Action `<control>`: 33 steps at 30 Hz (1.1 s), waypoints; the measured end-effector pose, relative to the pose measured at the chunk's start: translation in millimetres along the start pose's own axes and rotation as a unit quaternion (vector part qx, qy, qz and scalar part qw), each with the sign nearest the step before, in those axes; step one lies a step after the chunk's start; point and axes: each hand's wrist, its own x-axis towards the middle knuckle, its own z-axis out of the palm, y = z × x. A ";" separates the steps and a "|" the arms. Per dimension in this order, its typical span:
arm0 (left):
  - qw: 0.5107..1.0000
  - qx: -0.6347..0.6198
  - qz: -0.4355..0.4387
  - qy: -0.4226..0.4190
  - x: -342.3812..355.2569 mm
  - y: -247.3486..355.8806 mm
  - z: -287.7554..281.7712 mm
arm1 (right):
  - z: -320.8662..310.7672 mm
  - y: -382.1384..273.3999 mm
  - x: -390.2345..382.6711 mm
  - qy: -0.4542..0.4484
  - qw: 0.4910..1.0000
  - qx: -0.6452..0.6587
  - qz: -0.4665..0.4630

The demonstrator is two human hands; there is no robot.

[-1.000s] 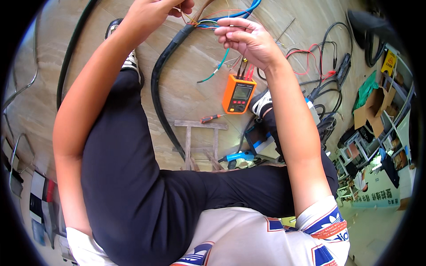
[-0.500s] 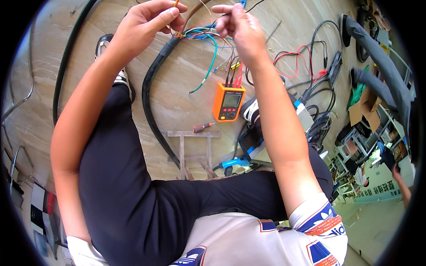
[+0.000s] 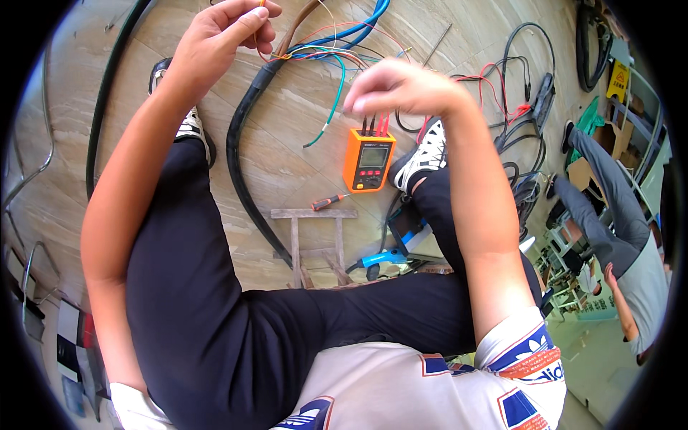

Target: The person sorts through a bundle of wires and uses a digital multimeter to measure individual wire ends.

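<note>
At the top of the view my left hand (image 3: 233,29) is closed in a pinch on a thin orange wire (image 3: 262,3). Below that hand a thick black cable (image 3: 239,122) ends, and its several cores fan out: a brown one (image 3: 302,18), blue ones (image 3: 373,20), a green one (image 3: 337,100) and thinner strands. My right hand (image 3: 408,86) hangs over the plugs of an orange handheld meter (image 3: 373,159) with a grey screen, its fingers bent and smeared by motion. Black and red leads run into the meter's top. A screwdriver (image 3: 328,202) lies below the meter.
A small wooden stool (image 3: 315,213) stands between my legs. Beside it lies a blue-handled connector (image 3: 385,259). Red and black leads (image 3: 519,111) and coiled black cables spread to the right. Another person in grey (image 3: 638,272) is at the far right, near cardboard boxes and a yellow sign (image 3: 618,79).
My right hand has swung down and away from the loose wires to above the meter. My left hand has shifted slightly up and left, still pinching the wire. The other person has moved further into view.
</note>
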 end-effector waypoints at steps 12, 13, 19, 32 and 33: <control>0.966 -0.027 -0.253 -0.045 -7.2 -15.9 -18.3 | -67.5 -18.5 50.6 0.210 0.893 -0.392 0.069; 0.955 -0.072 -0.281 -0.058 -7.8 -15.5 -17.1 | -69.4 -17.0 71.5 0.228 0.910 -0.344 0.053; 0.940 -0.191 -0.241 -0.149 -8.6 -14.2 -43.3 | -44.9 60.7 165.8 0.227 0.909 -0.329 0.117; 0.935 -0.177 -0.253 -0.176 -15.8 -16.7 -58.4 | -43.6 70.3 164.5 0.227 0.940 -0.170 0.191; 0.935 -0.169 -0.257 -0.178 -15.6 -14.3 -56.7 | -44.5 71.7 165.2 0.224 0.945 -0.115 0.209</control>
